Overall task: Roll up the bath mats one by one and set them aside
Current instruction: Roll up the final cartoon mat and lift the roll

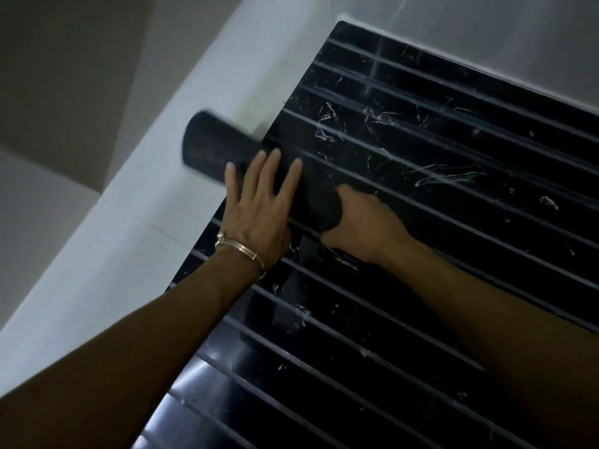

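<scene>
A rolled bath mat [210, 147], dark and tube-shaped, lies across the left edge of a black slab [453, 176] that is veined with white and crossed by thin pale parallel grooves. The far end of the roll juts out past that edge over a pale ledge [113, 241] bordering the slab, and this end is blurred. The near end rests on the slab itself, a little in from the left edge.

The left hand [256, 202] lies flat on top of the roll at the slab's edge, its fingers straight and spread, pressing down rather than gripping. A thin metal bangle [240, 246] sits on that wrist. The right hand [363, 222] grips the near end of the roll: the thumb curls over the top of it, while the other fingers are hidden behind it. Both forearms reach in from the bottom of the view. Grey walls [64, 76] rise beyond the ledge at the upper left.
</scene>
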Motion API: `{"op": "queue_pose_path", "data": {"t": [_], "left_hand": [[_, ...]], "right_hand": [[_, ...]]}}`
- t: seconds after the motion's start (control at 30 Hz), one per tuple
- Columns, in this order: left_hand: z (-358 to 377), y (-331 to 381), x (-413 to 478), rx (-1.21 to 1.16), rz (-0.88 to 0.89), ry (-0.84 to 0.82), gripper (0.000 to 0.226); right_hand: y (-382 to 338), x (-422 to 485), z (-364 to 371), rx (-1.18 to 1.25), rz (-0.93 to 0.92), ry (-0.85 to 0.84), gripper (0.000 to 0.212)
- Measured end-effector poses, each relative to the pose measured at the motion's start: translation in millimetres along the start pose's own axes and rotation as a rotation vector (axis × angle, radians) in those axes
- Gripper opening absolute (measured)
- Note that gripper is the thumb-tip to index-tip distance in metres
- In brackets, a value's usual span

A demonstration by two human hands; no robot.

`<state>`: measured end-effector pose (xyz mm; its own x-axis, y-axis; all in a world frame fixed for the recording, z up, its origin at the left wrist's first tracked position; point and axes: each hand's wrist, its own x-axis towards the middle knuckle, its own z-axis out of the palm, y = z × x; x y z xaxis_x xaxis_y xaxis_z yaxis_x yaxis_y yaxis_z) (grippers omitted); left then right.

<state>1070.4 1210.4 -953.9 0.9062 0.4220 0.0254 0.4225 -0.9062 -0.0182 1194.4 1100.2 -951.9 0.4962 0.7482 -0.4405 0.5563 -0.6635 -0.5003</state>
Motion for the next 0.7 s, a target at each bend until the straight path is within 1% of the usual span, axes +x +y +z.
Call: {"op": "queue_pose_path", "data": {"t": [0.03,0.1,0.13,0.17,0.23,0.27,0.3,0.33,0.37,0.4,0.43,0.5,0.57,0.6,0.63,0.7], "left_hand": [[-7.4,8.1,5.7,-0.079,-0.066,-0.009,0.092],[-18.2,24.9,16.7,-0.313,-0.194,0.021,0.081],[-19.4,33.5,22.3,-0.479,-0.26,0.009,0.075],[-22.2,43.5,27.7,-0.69,-0.33,-0.043,0.071],[-25.3,63.4,38.6,-1.135,-0.48,-0.206,0.068],[-27.7,72.4,43.0,-1.296,-0.567,-0.235,0.068],[-28.4,78.2,47.9,-1.407,-0.649,-0.237,0.068],[-29.7,81.8,53.1,-1.46,-0.715,-0.237,0.069],[-31.3,83.8,56.7,-1.472,-0.759,-0.237,0.071],[-33.0,83.2,58.4,-1.469,-0.778,-0.233,0.073],[-35.1,82.0,58.6,-1.462,-0.791,-0.217,0.07],[-41.8,78.6,56.0,-1.447,-0.825,-0.177,0.048],[-52.7,71.3,49.6,-1.373,-0.906,-0.133,0.023],[-61.5,64.1,45.0,-1.333,-0.957,-0.103,0.018],[-72.4,54.1,41.0,-1.322,-1.012,-0.069,0.019],[-97.7,28.4,31.2,-1.349,-1.114,-0.007,0.032]], "right_hand": [[2.0,0.7,-7.4,0.104,0.063,0.039,0.053],[6.3,2.6,-20.5,0.28,0.158,0.084,0.06],[8.0,3.2,-25.4,0.352,0.185,0.102,0.061],[8.6,2.9,-29.2,0.418,0.198,0.122,0.059],[7.8,0.0,-33.2,0.526,0.168,0.146,0.045],[7.6,-2.2,-33.0,0.542,0.137,0.144,0.035],[7.8,-5.0,-31.8,0.54,0.11,0.143,0.028],[8.7,-8.0,-30.8,0.532,0.094,0.145,0.027],[9.1,-11.5,-30.4,0.532,0.089,0.144,0.03],[8.8,-14.4,-30.0,0.552,0.083,0.132,0.036],[8.5,-16.7,-29.3,0.602,0.06,0.106,0.045],[6.6,-19.6,-27.2,0.701,0.012,0.032,0.064],[-1.8,-24.0,-29.3,0.73,-0.031,-0.042,0.073],[-9.2,-26.2,-32.1,0.732,-0.069,-0.092,0.076],[-19.2,-27.7,-36.3,0.752,-0.111,-0.156,0.076],[-46.7,-32.6,-46.7,0.862,-0.184,-0.302,0.063]]}}
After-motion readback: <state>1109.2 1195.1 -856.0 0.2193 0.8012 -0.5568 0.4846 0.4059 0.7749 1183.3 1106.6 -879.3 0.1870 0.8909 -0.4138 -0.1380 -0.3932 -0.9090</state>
